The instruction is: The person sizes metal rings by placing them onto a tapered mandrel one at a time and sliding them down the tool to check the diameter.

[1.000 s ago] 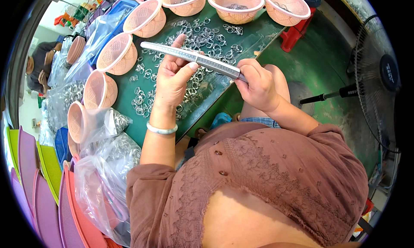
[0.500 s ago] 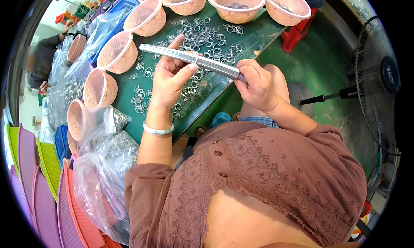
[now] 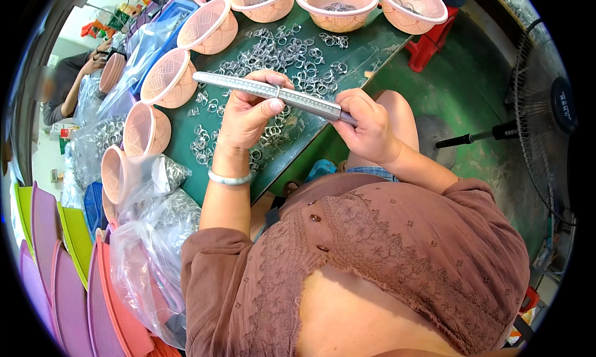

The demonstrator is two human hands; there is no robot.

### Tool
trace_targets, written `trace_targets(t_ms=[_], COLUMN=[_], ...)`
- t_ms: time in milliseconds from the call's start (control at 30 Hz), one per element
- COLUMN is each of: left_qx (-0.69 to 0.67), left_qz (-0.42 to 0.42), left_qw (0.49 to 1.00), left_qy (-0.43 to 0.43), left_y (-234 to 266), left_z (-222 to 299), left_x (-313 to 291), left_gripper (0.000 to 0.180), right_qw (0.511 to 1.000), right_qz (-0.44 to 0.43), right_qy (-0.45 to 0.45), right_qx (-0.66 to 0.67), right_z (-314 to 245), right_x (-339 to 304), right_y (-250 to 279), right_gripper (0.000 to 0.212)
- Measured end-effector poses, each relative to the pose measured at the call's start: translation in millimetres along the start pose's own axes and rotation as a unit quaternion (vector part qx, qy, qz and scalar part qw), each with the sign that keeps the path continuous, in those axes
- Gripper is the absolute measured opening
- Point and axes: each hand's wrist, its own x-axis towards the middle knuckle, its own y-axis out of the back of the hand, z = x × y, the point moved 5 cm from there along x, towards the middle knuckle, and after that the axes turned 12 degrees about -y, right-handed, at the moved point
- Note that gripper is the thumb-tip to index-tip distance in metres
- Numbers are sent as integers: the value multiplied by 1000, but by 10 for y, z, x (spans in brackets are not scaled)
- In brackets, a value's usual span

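Note:
A silver ring mandrel, a long tapered stick with fine markings, slants over the table, its thin end to the left. My right hand is closed round its handle at the thick end. Curled about the middle of the mandrel is my left hand, thumb on the near side and fingers behind. Close to that thumb a thin bright band, which looks like a ring, crosses the mandrel. Many loose silver rings lie scattered beneath on the green table.
Pink baskets line the far and left table edges, some with rings inside. Clear plastic bags of rings sit at left, beside stacked coloured baskets. A red stool and a standing fan are at right. Another person's arm shows at far left.
My left index finger, stretched out before, has curled down by the mandrel. The mandrel has shifted slightly left and down. The other person's arm at far left has moved.

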Motion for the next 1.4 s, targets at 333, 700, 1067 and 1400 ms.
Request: trace_targets(t_ms=[333, 700, 1067, 1400], left_qx=[22, 23, -72, 81], left_qz=[-26, -52, 193, 302], left_qw=[999, 998, 978, 945], left_qy=[-15, -19, -33, 101], left_y=[24, -33, 567, 1067], left_z=[45, 51, 119, -109], left_x=[51, 95, 603, 1867], left_gripper=[34, 29, 13, 39], right_qw=[1000, 1000, 961, 923], right_qz=[2, -13, -72, -24], right_qy=[8, -7, -210, -352], right_qx=[7, 14, 165, 157], right_z=[3, 12, 472, 784], right_x=[10, 16, -203, -332], right_y=[-9, 0, 171, 508], right_gripper=[25, 24, 17, 15])
